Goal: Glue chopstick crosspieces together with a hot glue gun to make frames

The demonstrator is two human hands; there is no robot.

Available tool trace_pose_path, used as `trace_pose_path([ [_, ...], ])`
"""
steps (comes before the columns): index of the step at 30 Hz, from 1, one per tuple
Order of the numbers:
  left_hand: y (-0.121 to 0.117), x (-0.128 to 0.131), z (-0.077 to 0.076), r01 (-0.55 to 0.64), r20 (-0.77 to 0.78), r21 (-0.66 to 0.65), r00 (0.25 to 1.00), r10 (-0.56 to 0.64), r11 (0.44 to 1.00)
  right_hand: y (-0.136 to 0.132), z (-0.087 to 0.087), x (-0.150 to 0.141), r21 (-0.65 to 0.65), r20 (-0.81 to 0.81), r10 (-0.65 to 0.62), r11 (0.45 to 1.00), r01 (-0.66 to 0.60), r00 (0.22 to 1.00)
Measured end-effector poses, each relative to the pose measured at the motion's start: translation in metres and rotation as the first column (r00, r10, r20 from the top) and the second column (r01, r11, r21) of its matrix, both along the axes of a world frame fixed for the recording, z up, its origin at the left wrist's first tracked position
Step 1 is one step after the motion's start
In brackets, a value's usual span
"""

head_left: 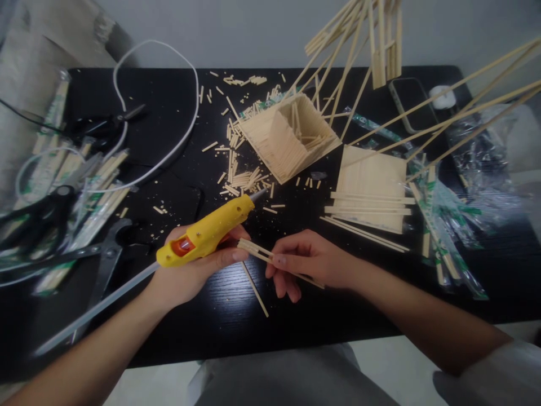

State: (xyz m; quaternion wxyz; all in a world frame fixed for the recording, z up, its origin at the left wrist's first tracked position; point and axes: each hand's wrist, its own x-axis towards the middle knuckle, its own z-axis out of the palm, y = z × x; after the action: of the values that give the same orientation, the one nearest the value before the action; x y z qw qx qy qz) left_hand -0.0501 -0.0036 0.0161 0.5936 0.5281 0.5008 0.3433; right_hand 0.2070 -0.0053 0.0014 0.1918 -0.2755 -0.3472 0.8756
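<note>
My left hand (186,279) is closed around a yellow hot glue gun (211,228), its nozzle pointing up and to the right. A long translucent glue stick (97,310) runs out of the gun's back end. The thumb and fingertips of that same hand also touch the near ends of some thin wooden chopsticks (257,250). My right hand (315,259) pinches these sticks between thumb and fingers, farther along their length. One loose chopstick (256,290) lies slanted on the black table just below the two hands.
Beyond my hands stands a wooden stick structure (262,132) amid cut stick pieces (245,179). Right of it sits a flat stick panel (372,172). Wrapped chopsticks (448,248), a phone (412,104), scissors (54,208), pliers (110,254) and a white cable (196,96) surround the work area.
</note>
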Motion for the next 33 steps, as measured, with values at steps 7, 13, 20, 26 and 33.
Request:
trace_pose_path([
  [7,-0.001,0.002,0.001,-0.020,-0.012,-0.018,1.000,0.019,1.000,0.000,0.000,0.000,-0.006,0.014,-0.007,1.000,0.007,1.000],
  [13,0.000,-0.001,0.001,-0.010,-0.031,0.016,0.999,0.011,1.000,0.001,0.001,0.000,0.021,0.022,-0.013,1.000,0.012,1.000],
  [20,0.010,-0.014,0.004,-0.053,-0.018,0.144,0.998,0.056,0.988,0.014,0.008,0.011,0.200,0.043,-0.266,0.947,0.252,0.963],
  [26,0.010,-0.013,0.009,-0.087,0.033,0.144,0.996,0.083,0.986,0.009,0.008,0.012,0.571,0.161,-0.600,0.704,0.422,0.784],
  [33,0.010,-0.019,0.007,-0.074,0.130,0.187,0.990,0.049,0.980,0.000,0.005,0.011,0.928,0.172,-0.730,0.345,0.139,0.661],
])
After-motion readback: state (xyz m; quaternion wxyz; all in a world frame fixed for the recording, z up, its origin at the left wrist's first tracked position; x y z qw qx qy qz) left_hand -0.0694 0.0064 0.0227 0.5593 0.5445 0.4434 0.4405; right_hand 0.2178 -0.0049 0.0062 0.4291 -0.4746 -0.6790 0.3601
